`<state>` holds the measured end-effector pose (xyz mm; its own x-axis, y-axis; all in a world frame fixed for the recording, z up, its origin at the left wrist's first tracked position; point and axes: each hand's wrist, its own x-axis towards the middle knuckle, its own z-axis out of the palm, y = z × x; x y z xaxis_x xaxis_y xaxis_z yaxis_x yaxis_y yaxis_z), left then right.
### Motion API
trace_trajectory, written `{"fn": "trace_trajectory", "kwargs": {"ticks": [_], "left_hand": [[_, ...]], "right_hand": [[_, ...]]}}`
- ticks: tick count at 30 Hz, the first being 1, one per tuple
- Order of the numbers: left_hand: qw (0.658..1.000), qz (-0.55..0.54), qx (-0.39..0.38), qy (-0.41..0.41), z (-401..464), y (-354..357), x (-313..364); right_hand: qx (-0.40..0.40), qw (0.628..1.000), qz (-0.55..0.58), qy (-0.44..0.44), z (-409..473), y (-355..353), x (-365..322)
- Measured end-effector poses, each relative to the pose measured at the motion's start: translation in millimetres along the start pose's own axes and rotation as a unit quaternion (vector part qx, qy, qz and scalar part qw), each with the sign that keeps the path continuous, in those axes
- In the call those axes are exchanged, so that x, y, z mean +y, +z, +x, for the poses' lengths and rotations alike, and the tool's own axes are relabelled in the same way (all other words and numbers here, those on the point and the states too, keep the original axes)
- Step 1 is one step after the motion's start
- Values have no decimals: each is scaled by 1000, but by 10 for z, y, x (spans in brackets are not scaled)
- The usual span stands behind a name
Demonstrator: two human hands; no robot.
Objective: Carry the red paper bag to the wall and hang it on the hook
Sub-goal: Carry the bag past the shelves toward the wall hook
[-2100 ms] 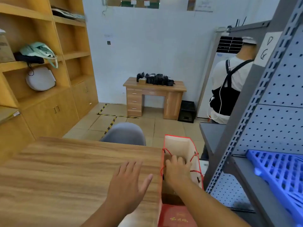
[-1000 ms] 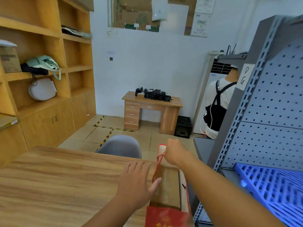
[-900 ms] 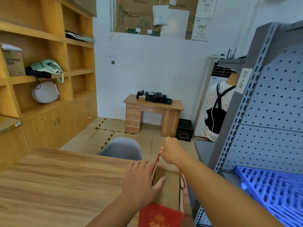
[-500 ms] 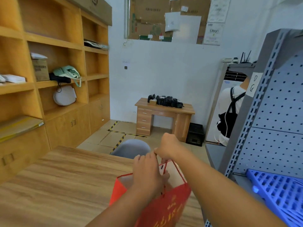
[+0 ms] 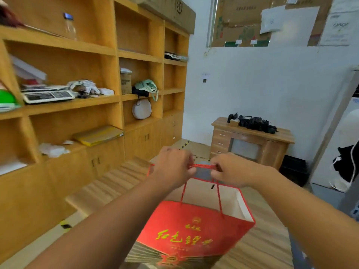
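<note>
Now that both hands share the load, I log: red paper bag [image 5: 194, 228], lower centre of frame, lifted off the wooden table [image 5: 108, 183]. Left hand [image 5: 172, 167] and right hand [image 5: 231, 169] both closed on its cord handles [image 5: 204, 166]. Carry begun; no hook visible.

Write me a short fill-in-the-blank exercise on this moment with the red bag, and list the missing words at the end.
1. Both hands grip the bag's red rope ____.
2. The lettering on the red paper bag is ____ in colour.
3. The left hand and the right hand hold the bag above a ____ table.
4. The bag's inside is ____.

Missing words: handles; gold; wooden; white
</note>
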<state>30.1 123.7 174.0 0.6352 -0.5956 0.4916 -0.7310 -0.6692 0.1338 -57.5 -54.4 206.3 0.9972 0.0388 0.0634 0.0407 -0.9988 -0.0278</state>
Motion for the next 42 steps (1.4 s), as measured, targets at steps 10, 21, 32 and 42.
{"fn": "trace_trajectory", "kwargs": {"ticks": [10,21,32,42], "left_hand": [[984,160,-2,-78,-777,-551,-483],[952,207,10,-226,-1933,-1071,-975],[912,256,-19,-319,-2950,-1410,-1510],[901,256,-7,-351,-3517,-1763,-1989]], "right_hand": [[115,955,-97,-255,407,259,-648],[112,926,47,-357,666,500,-1830],[146,878,14,-456,633,752,-3127],[151,850,15,-504,822,815,-4014]]}}
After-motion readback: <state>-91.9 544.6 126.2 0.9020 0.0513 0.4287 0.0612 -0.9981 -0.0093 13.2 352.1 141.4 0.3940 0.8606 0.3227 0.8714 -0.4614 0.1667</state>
